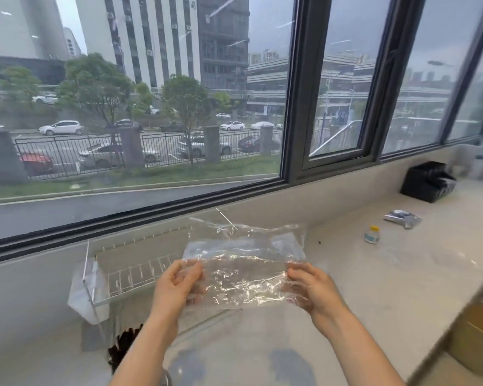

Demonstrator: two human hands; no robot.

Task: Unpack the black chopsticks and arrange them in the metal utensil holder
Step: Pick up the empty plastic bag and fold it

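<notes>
Head view: left hand (179, 282) and right hand (308, 285) each pinch one clear plastic bag (243, 263) above the wire rack (131, 271). Black chopsticks (123, 346) show below the rack. One small bottle (372, 234), label unreadable, stands to the rack's right.

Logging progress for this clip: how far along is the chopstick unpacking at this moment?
Done, apparently: the clear crinkled plastic bag looks empty, and dark stick tips show low left beside the left forearm, possibly the chopsticks already placed. In hand: left hand and right hand each pinch a bag edge above the white wire dish rack. Left: set the bag aside; the holder itself isn't clearly visible.
</notes>
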